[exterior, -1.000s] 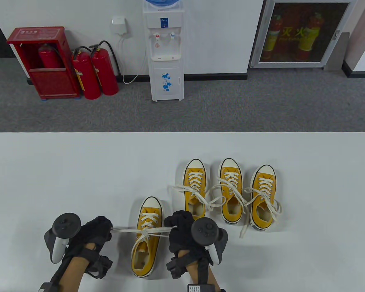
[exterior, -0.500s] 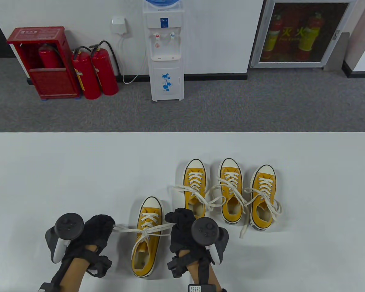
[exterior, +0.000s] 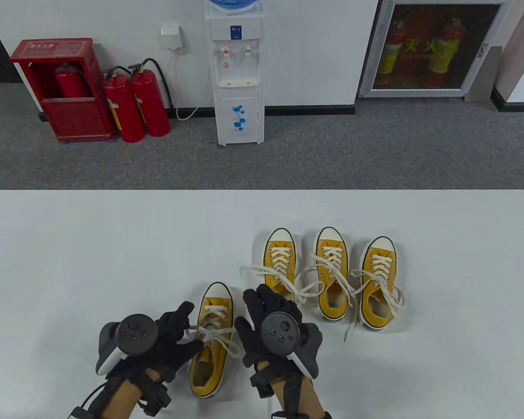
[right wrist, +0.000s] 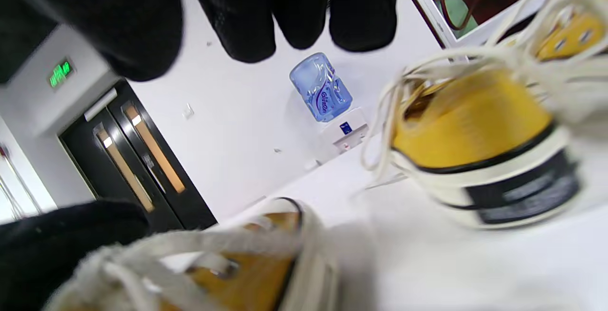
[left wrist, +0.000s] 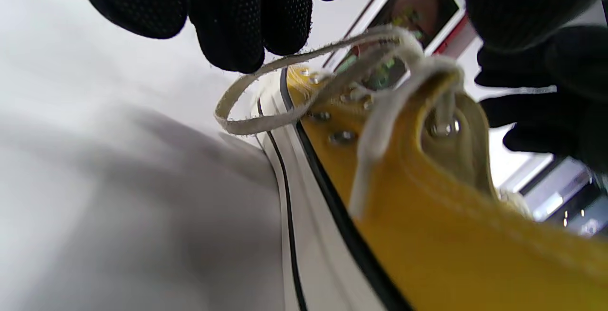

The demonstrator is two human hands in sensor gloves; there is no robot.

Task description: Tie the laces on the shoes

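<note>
Now, left hand: the left hand [exterior: 174, 338], in a black sensor glove, sits at the lower left of the table view, its fingers spread and straight, tips just beside the shoe's left flank.
Left fingers: in the left wrist view the gloved fingertips [left wrist: 237, 21] hang from the top edge right above a slack loop of lace; whether they touch it cannot be told.
Right hand: the right hand [exterior: 266, 321] sits at lower centre of the table view, on the shoe's right side, fingers splayed apart and holding nothing that can be seen.
Trackers: a dark round tracker rides on the back of each hand, the left one [exterior: 133, 336] and the right one [exterior: 279, 331].
Near shoe: a yellow shoe [exterior: 209, 345] with a white toe cap lies between the two hands, toe toward the top of the frame.
Lace: its white lace [exterior: 212, 336] is crossed into a knot over the tongue, with loose ends draped to both sides.
Other shoes: three more yellow shoes [exterior: 329, 273] stand side by side at centre right, above the right hand, their laces loose and spilling onto the table.
Table: a white table [exterior: 91, 244] fills the lower half of the frame.
Background: a water dispenser [exterior: 236, 74] stands at top centre, and red fire extinguishers [exterior: 135, 102] at upper left.
</note>
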